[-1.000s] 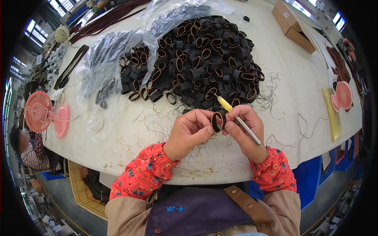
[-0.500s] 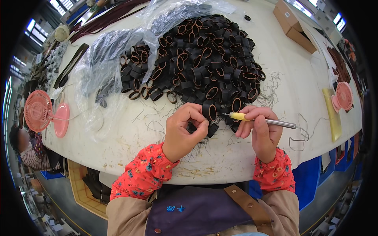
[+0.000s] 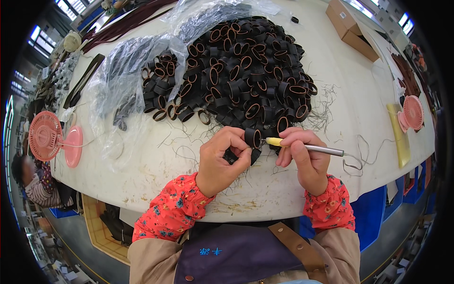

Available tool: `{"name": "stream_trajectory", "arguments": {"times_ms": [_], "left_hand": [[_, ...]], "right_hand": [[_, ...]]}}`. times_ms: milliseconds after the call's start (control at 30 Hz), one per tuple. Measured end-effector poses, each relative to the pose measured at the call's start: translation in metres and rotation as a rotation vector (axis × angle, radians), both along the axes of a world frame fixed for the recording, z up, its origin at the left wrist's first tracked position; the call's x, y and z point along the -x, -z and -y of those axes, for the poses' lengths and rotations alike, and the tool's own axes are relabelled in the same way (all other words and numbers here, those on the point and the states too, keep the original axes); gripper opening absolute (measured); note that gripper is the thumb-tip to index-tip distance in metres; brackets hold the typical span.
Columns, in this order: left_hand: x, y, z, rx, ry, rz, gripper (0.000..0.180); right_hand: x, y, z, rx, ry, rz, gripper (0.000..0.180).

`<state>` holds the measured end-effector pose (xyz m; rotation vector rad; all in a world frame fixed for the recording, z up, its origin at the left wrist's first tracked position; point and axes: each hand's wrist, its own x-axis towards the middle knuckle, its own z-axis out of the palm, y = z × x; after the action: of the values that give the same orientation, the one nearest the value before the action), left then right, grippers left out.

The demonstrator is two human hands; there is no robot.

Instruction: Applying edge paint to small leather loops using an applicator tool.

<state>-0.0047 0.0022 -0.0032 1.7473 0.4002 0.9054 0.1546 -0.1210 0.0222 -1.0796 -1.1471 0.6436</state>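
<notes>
Work looks only partly done, I think. One dark loop (image 3: pixel 252 137) is pinched in the fingers of the left hand (image 3: pixel 222 158), just at the near edge of the big pile (image 3: pixel 246 71). The right hand (image 3: pixel 302 156) is closed around a thin metal tool (image 3: pixel 307 147) with a yellow grip, held flat, its yellow end just beside the loop. Another dark piece (image 3: pixel 231 156) sits under the left fingers. I cannot tell which loops in the pile are finished, so I cannot say how many are left. The pile is very big, so a lot may still wait.

Both hands are near the front edge of the white worktop (image 3: pixel 156 156), which curves round close to the body. Loose threads (image 3: pixel 331 118) lie about the hands and the pile. The space left of the hands is bare up to a clear plastic bag (image 3: pixel 118 94) with more loops. A pink fan (image 3: pixel 47 139) stands at the far left edge, and another pink fan (image 3: pixel 412 112) at the right edge beside a yellow strip (image 3: pixel 398 135). A cardboard box (image 3: pixel 352 29) sits well apart at the back right.
</notes>
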Motion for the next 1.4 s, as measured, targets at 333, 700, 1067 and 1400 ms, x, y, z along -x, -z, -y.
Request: {"name": "stream_trajectory", "arguments": {"times_ms": [333, 700, 1067, 1400], "left_hand": [[0.000, 0.000, 0.001, 0.010, 0.008, 0.012, 0.013], [0.000, 0.004, -0.001, 0.068, 0.027, 0.036, 0.013], [0.000, -0.004, -0.001, -0.588, -0.012, -0.014, 0.019], [-0.003, -0.003, -0.003, -0.866, 0.036, -0.070, 0.025]], "right_hand": [[-0.001, 0.001, 0.000, -0.007, -0.010, -0.001, 0.020], [-0.004, 0.002, 0.002, -0.064, -0.029, -0.044, 0.019], [0.006, 0.001, -0.004, 0.320, 0.051, -0.053, 0.018], [0.004, 0.003, -0.007, 0.305, 0.074, -0.047, 0.018]]}}
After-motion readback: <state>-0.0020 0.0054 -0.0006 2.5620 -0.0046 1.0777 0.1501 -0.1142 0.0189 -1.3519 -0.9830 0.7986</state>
